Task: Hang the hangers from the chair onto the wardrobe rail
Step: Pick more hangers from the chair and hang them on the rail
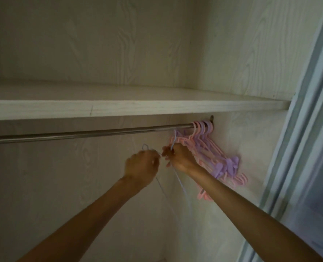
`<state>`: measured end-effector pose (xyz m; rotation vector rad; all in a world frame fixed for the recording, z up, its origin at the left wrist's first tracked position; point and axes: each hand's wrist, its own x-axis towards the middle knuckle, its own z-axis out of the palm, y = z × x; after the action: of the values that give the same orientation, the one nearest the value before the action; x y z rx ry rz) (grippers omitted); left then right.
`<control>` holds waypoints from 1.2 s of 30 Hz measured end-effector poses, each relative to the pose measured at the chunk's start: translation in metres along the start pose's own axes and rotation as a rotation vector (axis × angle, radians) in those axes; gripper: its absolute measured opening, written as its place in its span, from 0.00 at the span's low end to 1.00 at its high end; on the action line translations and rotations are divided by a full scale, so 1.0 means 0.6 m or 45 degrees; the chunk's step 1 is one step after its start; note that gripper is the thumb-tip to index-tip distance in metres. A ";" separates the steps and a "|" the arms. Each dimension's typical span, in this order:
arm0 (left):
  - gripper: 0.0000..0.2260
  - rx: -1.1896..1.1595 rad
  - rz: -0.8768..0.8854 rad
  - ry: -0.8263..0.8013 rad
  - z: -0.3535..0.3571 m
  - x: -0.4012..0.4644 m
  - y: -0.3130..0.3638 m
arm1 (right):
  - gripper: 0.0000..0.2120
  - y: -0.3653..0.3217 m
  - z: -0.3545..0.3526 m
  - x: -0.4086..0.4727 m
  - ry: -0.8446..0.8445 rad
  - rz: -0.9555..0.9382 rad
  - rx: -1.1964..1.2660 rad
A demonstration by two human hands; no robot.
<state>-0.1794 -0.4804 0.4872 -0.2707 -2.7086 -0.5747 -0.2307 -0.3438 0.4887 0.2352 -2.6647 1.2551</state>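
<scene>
A metal wardrobe rail (81, 133) runs under a shelf. At its right end hang several pink and purple plastic hangers (204, 142), bunched against the side wall. My right hand (179, 157) grips a thin pale-blue hanger (173, 142) just below the rail; its hook points up toward the rail, left of the bunch. My left hand (142, 164) holds another thin pale hanger (147, 148), whose hook shows above the fist. The lower wires of both hangers trail down between my forearms. The chair is out of view.
A white wood-grain shelf (138, 108) sits right above the rail, leaving a narrow gap. The wardrobe's right side wall (251, 140) is behind the bunch. A pale sliding door frame (308, 129) stands at the far right.
</scene>
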 end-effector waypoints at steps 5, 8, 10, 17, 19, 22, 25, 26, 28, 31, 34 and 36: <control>0.33 0.691 0.181 0.363 -0.044 0.029 -0.059 | 0.12 -0.017 0.001 0.065 0.172 0.130 0.216; 0.34 0.860 0.058 0.173 -0.044 0.036 -0.088 | 0.10 -0.018 0.014 0.088 0.203 0.156 0.135; 0.35 0.839 0.059 0.181 -0.043 0.032 -0.093 | 0.12 -0.017 0.026 0.094 0.187 0.169 0.066; 0.38 0.711 0.048 0.178 -0.050 0.036 -0.089 | 0.18 0.018 0.058 0.102 0.155 0.248 -0.222; 0.39 0.706 0.057 0.161 -0.054 0.037 -0.091 | 0.21 0.016 0.046 0.081 0.161 0.213 -0.282; 0.40 0.696 0.055 0.171 -0.052 0.039 -0.092 | 0.30 0.020 0.024 0.057 0.417 0.055 -0.406; 0.41 0.701 0.055 0.195 -0.046 0.038 -0.091 | 0.30 0.003 0.010 0.049 0.653 -0.279 -0.456; 0.42 0.690 0.051 0.204 -0.044 0.037 -0.092 | 0.31 -0.003 0.009 0.054 0.691 -0.406 -0.514; 0.42 0.683 0.050 0.213 -0.043 0.037 -0.091 | 0.36 -0.007 0.009 0.073 0.618 -0.590 -0.816; 0.43 0.713 0.052 0.205 -0.043 0.036 -0.091 | 0.43 0.007 0.010 0.099 0.358 -0.554 -1.188; 0.44 0.724 0.044 0.207 -0.039 0.038 -0.093 | 0.43 0.026 0.005 0.111 0.429 -0.528 -1.208; 0.45 0.728 0.038 0.207 -0.034 0.038 -0.095 | 0.39 0.035 -0.009 0.110 0.432 -0.578 -1.161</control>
<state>-0.2087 -0.5378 0.4934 -0.1044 -2.5698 0.1888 -0.2986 -0.3307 0.4919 0.3973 -2.3894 -0.0880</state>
